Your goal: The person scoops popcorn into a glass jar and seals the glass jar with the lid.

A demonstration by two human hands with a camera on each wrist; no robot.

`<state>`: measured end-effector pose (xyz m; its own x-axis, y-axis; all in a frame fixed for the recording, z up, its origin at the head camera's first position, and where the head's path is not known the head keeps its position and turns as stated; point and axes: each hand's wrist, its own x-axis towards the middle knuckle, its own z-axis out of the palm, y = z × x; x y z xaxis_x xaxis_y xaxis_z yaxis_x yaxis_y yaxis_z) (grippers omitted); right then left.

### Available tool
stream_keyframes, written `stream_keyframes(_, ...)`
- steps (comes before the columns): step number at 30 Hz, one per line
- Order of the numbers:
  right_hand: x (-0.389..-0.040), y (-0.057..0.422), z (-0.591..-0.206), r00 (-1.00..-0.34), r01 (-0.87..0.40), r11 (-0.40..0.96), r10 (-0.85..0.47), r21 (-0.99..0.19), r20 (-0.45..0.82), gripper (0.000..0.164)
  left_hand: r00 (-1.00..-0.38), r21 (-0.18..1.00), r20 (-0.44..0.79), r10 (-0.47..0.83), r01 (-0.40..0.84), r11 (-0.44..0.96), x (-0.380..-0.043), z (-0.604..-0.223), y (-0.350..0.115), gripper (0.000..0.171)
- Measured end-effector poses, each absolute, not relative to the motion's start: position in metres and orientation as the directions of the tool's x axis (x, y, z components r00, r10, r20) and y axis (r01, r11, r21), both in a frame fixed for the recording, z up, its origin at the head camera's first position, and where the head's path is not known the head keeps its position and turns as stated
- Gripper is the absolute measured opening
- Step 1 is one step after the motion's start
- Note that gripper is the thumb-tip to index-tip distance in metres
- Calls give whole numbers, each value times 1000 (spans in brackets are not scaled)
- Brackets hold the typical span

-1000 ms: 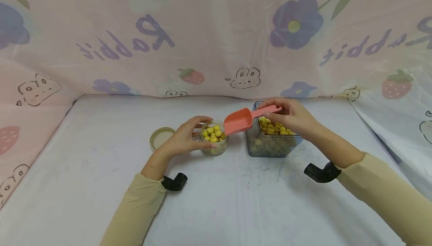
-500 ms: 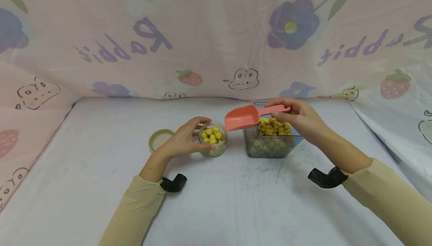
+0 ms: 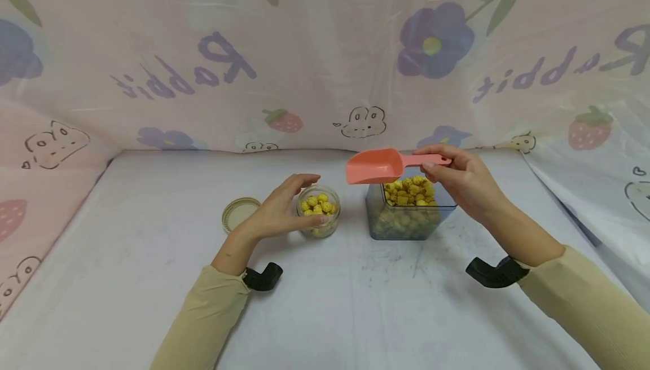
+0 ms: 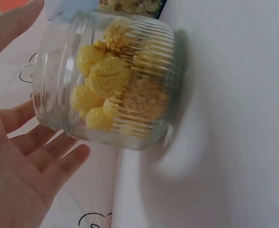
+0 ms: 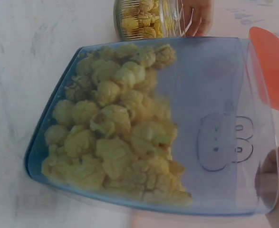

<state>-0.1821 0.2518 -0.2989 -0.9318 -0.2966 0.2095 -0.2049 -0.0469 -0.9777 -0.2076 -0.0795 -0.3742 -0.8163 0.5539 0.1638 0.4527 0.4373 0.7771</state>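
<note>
In the head view my right hand [image 3: 464,181] pinches the handle of a coral-pink scoop [image 3: 376,166], held over the back left of a clear bluish box [image 3: 401,229]. The scoop's bowl looks empty. Yellow popcorn [image 3: 408,191] partly fills the box, as the right wrist view also shows. My left hand [image 3: 284,206] curves loosely about a small glass jar [image 3: 320,229], thumb in front and fingers behind. More popcorn [image 4: 106,78] lies inside the ribbed jar, below its rim. In the left wrist view the thumb [image 4: 15,28] stands apart from the glass.
A round lid [image 3: 238,212] lies on the white tabletop [image 3: 325,302], left of the jar and partly behind the left hand. A printed curtain [image 3: 315,65] hangs along the back and sides. Each wrist carries a black camera mount [image 3: 263,277].
The scoop has moved right and up, away from the jar to above the box, along with my right hand. My left hand stays by the jar, its fingers slightly looser.
</note>
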Motion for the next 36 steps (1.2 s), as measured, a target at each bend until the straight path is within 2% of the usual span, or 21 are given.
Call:
stream_keyframes(8,-179,257,-302,-924,-233,-132,-279,-963,262,27,-826,775,175,536,451,442,-206,-369,-71,75)
stream_keyframes(23,-173,276,-302,-938,-244,-129,-220,-961,268,29,-818,777,225,530,479,409,-205,-365,-43,81)
stream_keyframes(36,-166,295,-302,-934,-294,-96,-182,-951,307,28,-778,752,256,573,533,388,-204,-357,-22,84)
